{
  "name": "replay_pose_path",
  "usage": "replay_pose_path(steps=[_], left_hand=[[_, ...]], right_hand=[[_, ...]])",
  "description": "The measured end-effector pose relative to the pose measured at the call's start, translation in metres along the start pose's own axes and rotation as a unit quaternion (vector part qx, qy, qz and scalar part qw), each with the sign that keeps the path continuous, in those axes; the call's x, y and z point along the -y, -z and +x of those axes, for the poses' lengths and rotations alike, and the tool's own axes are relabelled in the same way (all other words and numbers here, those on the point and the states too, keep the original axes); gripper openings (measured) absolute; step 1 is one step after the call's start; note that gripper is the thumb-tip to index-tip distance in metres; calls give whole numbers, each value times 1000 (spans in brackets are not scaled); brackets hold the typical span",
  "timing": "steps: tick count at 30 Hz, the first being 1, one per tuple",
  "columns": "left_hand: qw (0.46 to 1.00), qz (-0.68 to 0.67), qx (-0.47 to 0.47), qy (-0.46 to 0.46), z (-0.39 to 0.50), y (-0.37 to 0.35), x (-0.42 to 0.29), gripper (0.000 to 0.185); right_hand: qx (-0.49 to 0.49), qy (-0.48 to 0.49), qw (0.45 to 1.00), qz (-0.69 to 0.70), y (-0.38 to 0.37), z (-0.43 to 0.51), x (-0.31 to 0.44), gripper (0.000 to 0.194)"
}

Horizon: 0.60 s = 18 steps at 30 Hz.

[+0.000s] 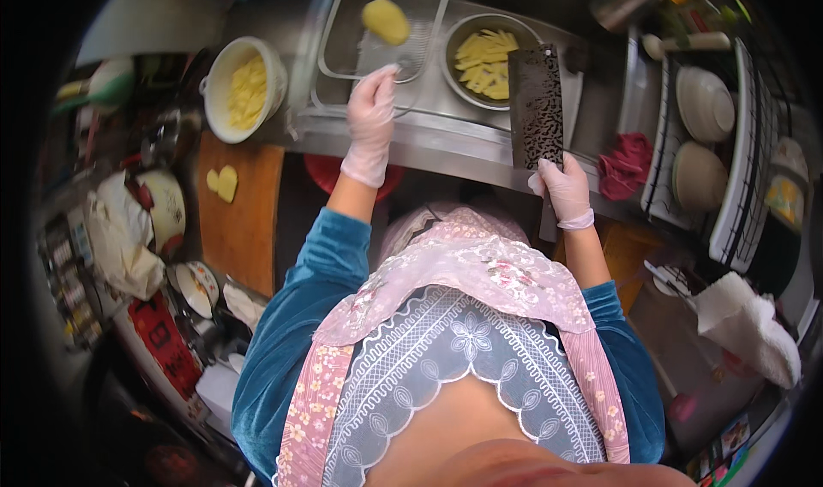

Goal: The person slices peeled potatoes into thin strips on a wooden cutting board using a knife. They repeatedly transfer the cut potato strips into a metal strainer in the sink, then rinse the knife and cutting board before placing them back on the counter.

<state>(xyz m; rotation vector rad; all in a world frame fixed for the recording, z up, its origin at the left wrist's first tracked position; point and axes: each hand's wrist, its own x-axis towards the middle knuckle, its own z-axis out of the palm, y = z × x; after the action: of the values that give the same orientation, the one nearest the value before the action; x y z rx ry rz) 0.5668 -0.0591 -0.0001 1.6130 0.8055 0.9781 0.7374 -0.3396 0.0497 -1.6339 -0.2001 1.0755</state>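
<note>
My left hand (373, 111), in a clear thin glove, is raised over the near edge of a rectangular sink basin (328, 43); its fingers are drawn together, and whether they pinch anything is unclear. Just beyond it, a peeled potato (386, 22) appears over the basin. My gloved right hand (563, 185) grips the handle of a cleaver (537, 104), whose dark patterned blade points away from me. The blade overlaps the right rim of a round metal bowl (452, 78) with potato sticks (483, 61) in it.
A white pot (212, 111) of cut potato (247, 95) stands at left, beyond a wooden cutting board (241, 230) with potato pieces (224, 183). A wire dish rack (739, 165) holds bowls (704, 104) at right. Near it lies a dark red cloth (625, 165).
</note>
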Motion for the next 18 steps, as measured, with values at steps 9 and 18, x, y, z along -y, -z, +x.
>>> replay_pose_path(steps=[9, 18], left_hand=[[929, 220, -294, 55, -100, 341, 39, 20], [837, 500, -126, 182, -45, 442, 51, 73]], right_hand=[[236, 39, 951, -194, -234, -26, 2, 15], [270, -11, 940, -209, -412, -82, -32, 11]])
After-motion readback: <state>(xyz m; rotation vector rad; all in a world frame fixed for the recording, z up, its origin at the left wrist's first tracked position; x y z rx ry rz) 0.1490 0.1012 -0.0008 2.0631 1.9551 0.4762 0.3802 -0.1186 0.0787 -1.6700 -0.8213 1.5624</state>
